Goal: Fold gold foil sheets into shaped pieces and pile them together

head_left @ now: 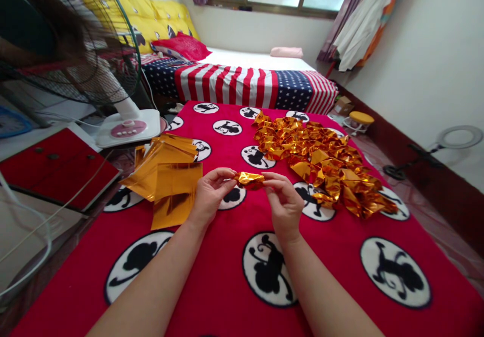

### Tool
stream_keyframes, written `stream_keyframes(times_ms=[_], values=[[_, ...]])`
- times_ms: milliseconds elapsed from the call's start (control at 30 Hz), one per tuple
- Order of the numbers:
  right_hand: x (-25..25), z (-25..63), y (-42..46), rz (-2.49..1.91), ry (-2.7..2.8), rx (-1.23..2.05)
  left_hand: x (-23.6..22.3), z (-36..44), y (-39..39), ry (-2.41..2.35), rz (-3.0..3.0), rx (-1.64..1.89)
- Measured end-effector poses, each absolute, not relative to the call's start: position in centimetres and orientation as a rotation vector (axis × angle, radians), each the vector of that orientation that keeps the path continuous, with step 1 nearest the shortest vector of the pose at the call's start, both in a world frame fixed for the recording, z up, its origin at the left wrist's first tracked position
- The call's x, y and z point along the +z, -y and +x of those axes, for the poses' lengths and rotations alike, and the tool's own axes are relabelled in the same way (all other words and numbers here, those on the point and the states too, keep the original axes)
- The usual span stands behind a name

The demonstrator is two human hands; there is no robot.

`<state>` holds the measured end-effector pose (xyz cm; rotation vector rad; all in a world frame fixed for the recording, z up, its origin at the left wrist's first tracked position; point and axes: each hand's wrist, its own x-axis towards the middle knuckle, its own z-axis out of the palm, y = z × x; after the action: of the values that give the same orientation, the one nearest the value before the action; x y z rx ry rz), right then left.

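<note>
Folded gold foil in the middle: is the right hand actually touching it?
Touching. The head view shows the right hand pinching the right end of the folded gold foil, with no gap visible between them.

On the cloth (227, 256), foil sheets (177, 181) lie left and piled foil pieces (325, 160) right, with a fan (124, 105) behind the sheets and a bed (242, 82) beyond.

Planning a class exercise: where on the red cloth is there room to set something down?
Bare red cloth shows between left forearm and right forearm, right of the latter nearer than the folded gold pieces, and farther off between those and the gold sheets. Crowded: under both piles, and where left hand and right hand hold one gold piece.
</note>
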<state>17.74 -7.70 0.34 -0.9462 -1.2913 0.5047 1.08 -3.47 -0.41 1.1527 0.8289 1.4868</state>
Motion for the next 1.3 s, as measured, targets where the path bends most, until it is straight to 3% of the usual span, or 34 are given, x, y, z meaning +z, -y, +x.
stream_keyframes(times_ms=[267,567,1000,1300], values=[[0.2,17.5,7.6,-0.979,1.176,0.619,-0.2,1.0,3.4,-0.840,1.152,1.567],[0.0,17.9,7.5,-0.991,1.132,0.675,0.1,1.1,3.7,-0.848,0.999,1.281],[0.3,17.8,7.6,-1.038,1.327,0.576,0.4,1.0,3.6,-0.928,0.994,1.439],[0.2,17.4,7.7,-1.014,1.372,0.524,0.6,1.5,4.4,-1.113,1.200,1.072]])
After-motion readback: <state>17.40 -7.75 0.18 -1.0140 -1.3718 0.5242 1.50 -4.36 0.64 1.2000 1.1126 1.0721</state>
